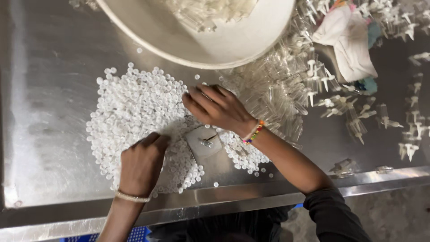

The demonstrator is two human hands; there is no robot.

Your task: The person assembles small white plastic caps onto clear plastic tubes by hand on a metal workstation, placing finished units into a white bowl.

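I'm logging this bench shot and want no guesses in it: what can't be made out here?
Head view only:
- Left hand: fingertips buried in the pile of small white caps; any grip is hidden.
- Right hand: palm down, so what lies beneath is hidden.
- Large white basin: cut by the top edge; its clear contents are blurred.
- Small metal block: the piece on it is too small to tell.
- Assembled clear pieces: cut by the right edge.

My left hand reaches forward from the lower edge, back upward, fingers curled under and pressed down. My right forearm angles in from the lower right, and my right hand lies palm down, fingers extended together, pointing left.
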